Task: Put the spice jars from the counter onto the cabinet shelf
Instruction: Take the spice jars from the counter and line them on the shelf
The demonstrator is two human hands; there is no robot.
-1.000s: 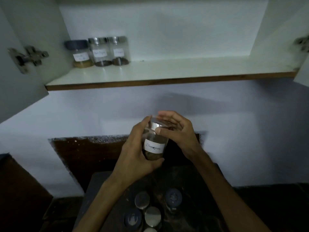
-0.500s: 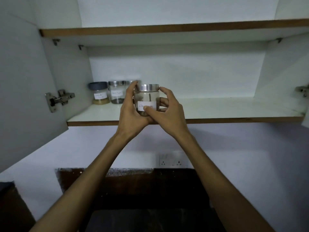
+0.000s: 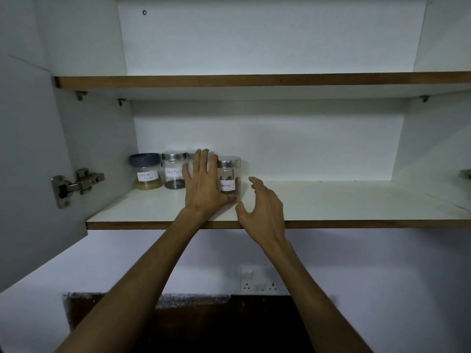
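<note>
— White cabinet, doors swung open, and on the lower white laminate shelf with the brown edge (image 3: 331,200) a row of jars stands at the left. Which one is in play?

— The clear glass spice jar with a steel lid and a handwritten paper label (image 3: 229,177), at the right end of the row. It stands upright on the shelf, set back from the front edge.

— And the hands?

— The left hand (image 3: 204,184) lies flat against the jar's left side, fingers straight and spread, thumb down by its base. It hides most of the steel-lidded jar behind it. The right hand (image 3: 262,207) hovers just right of the jar, apart from it, fingers loosely curved, holding nothing.

— How would that jar handle?

— I'd judge it light, being mostly empty, but rigid, smooth and breakable. Gripping it round the glass body below the lid looks safest; I wouldn't trust the lid alone.

— Neighbours?

— A clear steel-lidded jar of dark grains (image 3: 174,173), then a dark-blue-lidded jar of yellowish powder (image 3: 145,171) furthest left, all close together, so a careless nudge could knock them.
</note>
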